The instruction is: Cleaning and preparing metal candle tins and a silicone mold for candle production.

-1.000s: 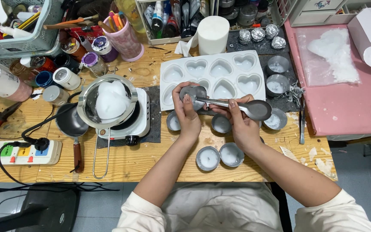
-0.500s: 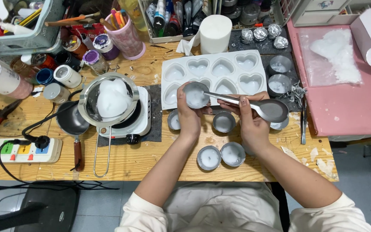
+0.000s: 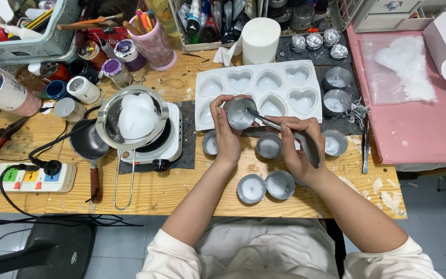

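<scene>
Head view: left hand (image 3: 225, 135) grips a small metal cup (image 3: 239, 112), tilted, above the white heart mould (image 3: 262, 91). Right hand (image 3: 299, 147) grasps a spoon (image 3: 290, 135), handle end inside the cup. Judged step: scraping out wax; next needs steady prying.

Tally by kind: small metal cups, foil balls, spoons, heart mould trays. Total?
small metal cups: 8, one in the left hand
foil balls: 3
spoon: 1, in the right hand
heart mould tray: 1
Total: 13
</scene>
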